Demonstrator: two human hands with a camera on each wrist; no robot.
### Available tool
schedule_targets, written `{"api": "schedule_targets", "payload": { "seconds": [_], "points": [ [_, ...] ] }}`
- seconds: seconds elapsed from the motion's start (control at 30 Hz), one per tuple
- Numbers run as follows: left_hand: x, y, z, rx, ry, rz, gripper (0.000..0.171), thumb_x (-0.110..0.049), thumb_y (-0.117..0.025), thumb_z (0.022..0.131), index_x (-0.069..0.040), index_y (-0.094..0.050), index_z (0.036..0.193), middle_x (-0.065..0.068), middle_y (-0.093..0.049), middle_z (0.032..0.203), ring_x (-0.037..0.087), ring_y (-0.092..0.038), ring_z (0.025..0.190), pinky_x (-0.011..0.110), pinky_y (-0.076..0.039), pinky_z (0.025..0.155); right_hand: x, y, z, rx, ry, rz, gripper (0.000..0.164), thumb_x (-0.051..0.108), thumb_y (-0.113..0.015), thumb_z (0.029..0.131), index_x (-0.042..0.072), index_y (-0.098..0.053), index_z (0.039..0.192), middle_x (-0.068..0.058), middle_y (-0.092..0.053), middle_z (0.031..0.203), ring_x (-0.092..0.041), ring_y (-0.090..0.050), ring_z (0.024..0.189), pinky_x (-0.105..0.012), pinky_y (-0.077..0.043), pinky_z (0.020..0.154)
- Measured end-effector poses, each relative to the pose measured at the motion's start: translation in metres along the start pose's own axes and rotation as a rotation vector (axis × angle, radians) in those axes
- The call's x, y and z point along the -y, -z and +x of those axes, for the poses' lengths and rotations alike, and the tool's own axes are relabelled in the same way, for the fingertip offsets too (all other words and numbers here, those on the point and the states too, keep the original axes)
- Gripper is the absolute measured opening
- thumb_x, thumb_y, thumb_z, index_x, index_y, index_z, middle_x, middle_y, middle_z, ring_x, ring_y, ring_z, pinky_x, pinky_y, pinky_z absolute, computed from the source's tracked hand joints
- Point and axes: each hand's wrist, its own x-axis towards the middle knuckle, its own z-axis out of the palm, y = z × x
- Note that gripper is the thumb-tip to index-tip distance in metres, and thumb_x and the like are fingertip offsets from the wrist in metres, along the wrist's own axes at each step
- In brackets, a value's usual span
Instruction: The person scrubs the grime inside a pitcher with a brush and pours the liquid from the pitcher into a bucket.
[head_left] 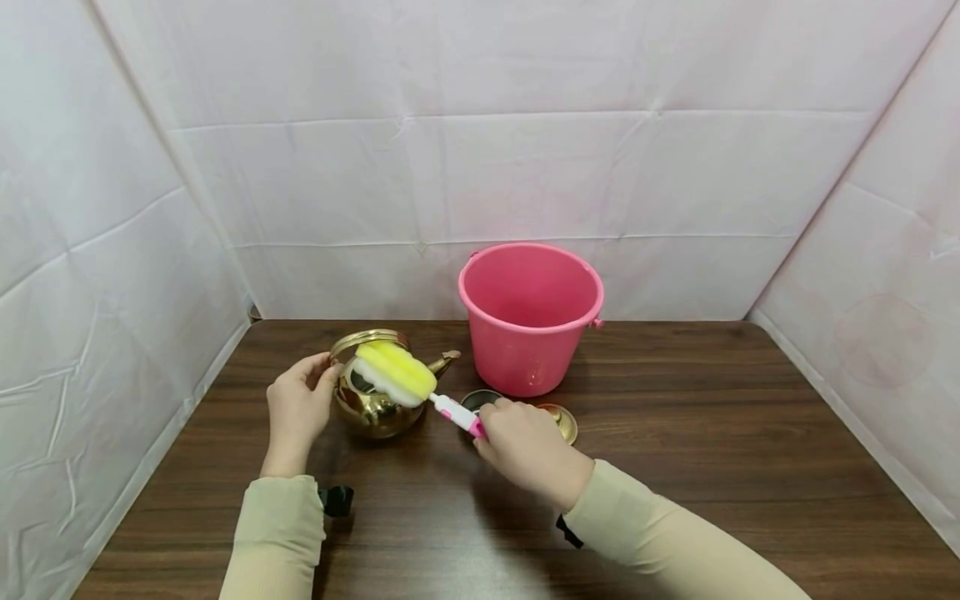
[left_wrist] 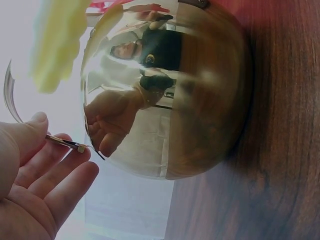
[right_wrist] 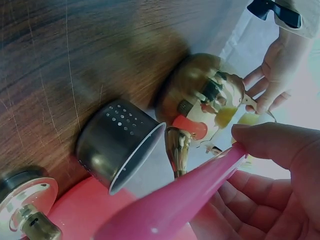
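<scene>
The right-wrist view shows me the holes in the dark strainer cup (right_wrist: pixel 115 145), which the head view leaves partly behind my right hand (head_left: pixel 528 446); the left-wrist view shows a person's reflection (left_wrist: pixel 132 52) on the brass teapot (head_left: pixel 375 412), standing left of centre towards the table's (head_left: pixel 712 433) far edge; my left hand (head_left: pixel 300 408) pinches its handle (head_left: pixel 367 335), lower fingers extended; my right, reaching from the near edge, grips the sponge brush (head_left: pixel 397 375), its yellow-and-white head above the teapot; whether they touch, I cannot tell.
</scene>
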Motion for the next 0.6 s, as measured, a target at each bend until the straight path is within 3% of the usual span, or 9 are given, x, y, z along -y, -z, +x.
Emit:
{"api": "schedule_targets", "payload": {
  "seconds": [0.27,0.6],
  "points": [
    [0.0002,0.0003,-0.0004,-0.008,-0.003,0.0,0.023,-0.01,-0.066,0.089,0.002,-0.069,0.108,0.018,-0.072,0.098,0.03,-0.069,0.084,0.025,-0.049,0.067,-0.0007,0.0045,0.0032,0.014,0.006,-0.026,0.023,0.022,-0.072,0.08,0.014,-0.054,0.067,0.0,-0.049,0.061,-0.019,-0.051,0.052,-0.03,-0.039,0.042],
    [-0.0007,0.0004,-0.0005,0.011,0.014,-0.015,0.024,-0.011,-0.064,0.09,0.003,-0.068,0.11,0.019,-0.071,0.101,0.031,-0.068,0.089,0.041,-0.052,0.075,-0.003,0.0103,0.0061,-0.028,0.04,-0.091,0.025,0.025,-0.072,0.08,0.013,-0.055,0.067,-0.001,-0.05,0.059,-0.019,-0.05,0.051,-0.031,-0.04,0.042]
  ]
}}
